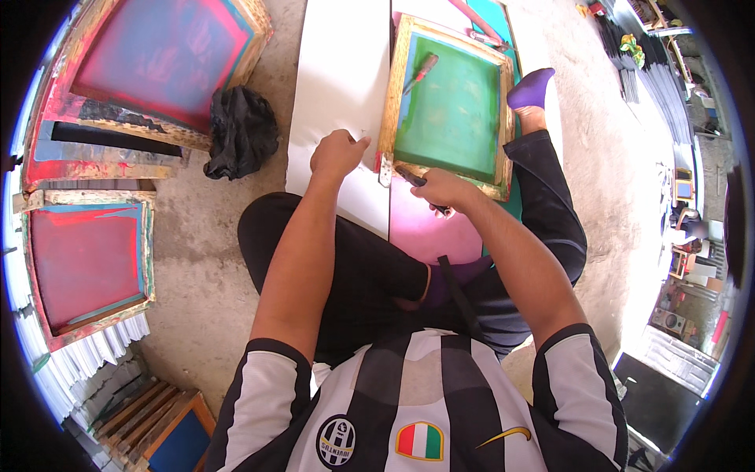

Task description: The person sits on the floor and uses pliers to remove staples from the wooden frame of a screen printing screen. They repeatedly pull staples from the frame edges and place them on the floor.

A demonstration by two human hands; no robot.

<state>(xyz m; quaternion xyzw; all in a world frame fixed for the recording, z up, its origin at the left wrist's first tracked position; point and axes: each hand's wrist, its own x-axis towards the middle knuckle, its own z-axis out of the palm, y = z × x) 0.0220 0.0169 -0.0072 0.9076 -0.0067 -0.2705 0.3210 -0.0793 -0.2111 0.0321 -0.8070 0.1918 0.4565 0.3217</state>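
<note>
L hand (340, 153) curled, R hand (447, 191) clenched, arms (295, 252) fwd.

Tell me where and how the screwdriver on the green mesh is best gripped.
Probably grip the screwdriver by its thick handle, coming from above and the right: it lies slanted, handle at the far end, thin shaft pointing nearer, with green mesh to its right and the wooden frame's rail to its left.

We see a rough beige concrete floor (193, 259), pale corrugated sheets (110, 337) at left, and bright light at right.
</note>
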